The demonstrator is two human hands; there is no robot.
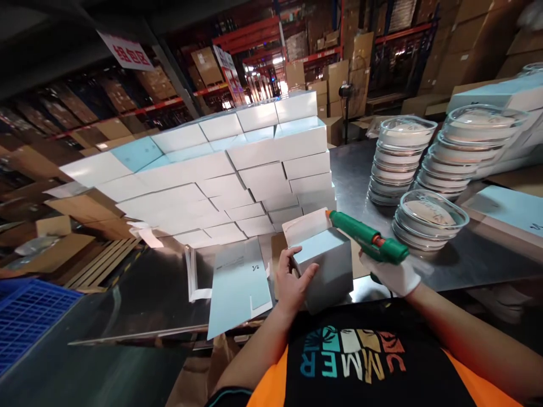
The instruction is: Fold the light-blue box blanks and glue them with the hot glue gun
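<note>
A small box, light blue on top with a raised white flap, stands at the table edge in front of me. My left hand is bare and grips the box's left side, thumb on the near face and fingers over the top edge. In my right hand, which wears a white glove, is a green glue gun. Its orange nozzle points left and is at the flap's right end; I cannot tell whether it touches. Left of the box lies a flat light-blue carton.
A wall of stacked white boxes rises behind the work spot. To the right stand stacks of round clear-lidded containers and a shorter stack. A blue crate is at the far left. Shelves with brown cartons fill the background.
</note>
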